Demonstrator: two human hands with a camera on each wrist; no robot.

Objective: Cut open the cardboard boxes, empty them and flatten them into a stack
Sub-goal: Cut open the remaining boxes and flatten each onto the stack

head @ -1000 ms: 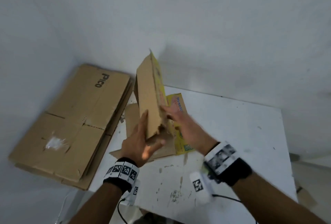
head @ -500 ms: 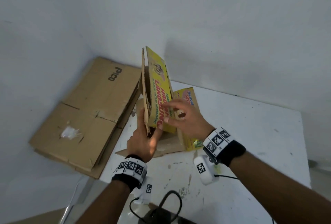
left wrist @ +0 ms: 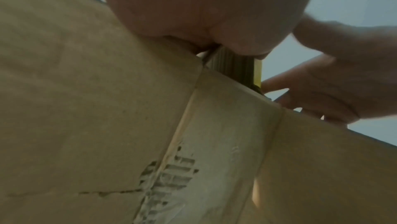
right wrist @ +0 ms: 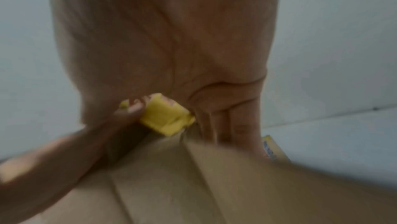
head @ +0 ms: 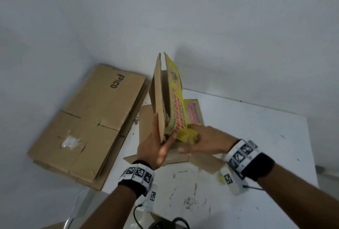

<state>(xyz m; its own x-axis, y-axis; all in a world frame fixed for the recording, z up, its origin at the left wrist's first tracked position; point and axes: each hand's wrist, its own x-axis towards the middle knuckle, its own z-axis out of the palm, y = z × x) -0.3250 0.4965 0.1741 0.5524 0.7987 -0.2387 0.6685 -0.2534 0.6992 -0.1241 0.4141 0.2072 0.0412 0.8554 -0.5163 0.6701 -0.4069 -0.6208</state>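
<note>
Left hand (head: 155, 148) clamped on the lower edge of the yellow printed box (head: 172, 104), thumb on the printed face, fingers behind the brown panel; seen from the left wrist as a pinch on the corrugated edge (left wrist: 232, 64). Right hand (head: 205, 139) at the same lower corner, thumb and forefinger nipping the crumpled yellow corner (right wrist: 165, 117), the other fingers loose and extended. Held on end, collapsed nearly flat, above the far left part of the white bench (head: 247, 137), over a brown sheet (head: 146, 118) and a second yellow printed piece (head: 194, 111) lying there. Probably light, thin corrugated board: stiff along the flutes, easy to fold at the scored creases, soft and already torn at the corner, so likely to rip if pulled by that corner alone. Better taken along a straight edge or flat across both faces, pressed panel to panel, than by a flap tip. Not slippery, though the printed face looks smoother than the raw side. Beyond the bench's left edge, a stack of flattened brown boxes (head: 88, 122) marked PICO, apparently the place for this one once flat.
</note>
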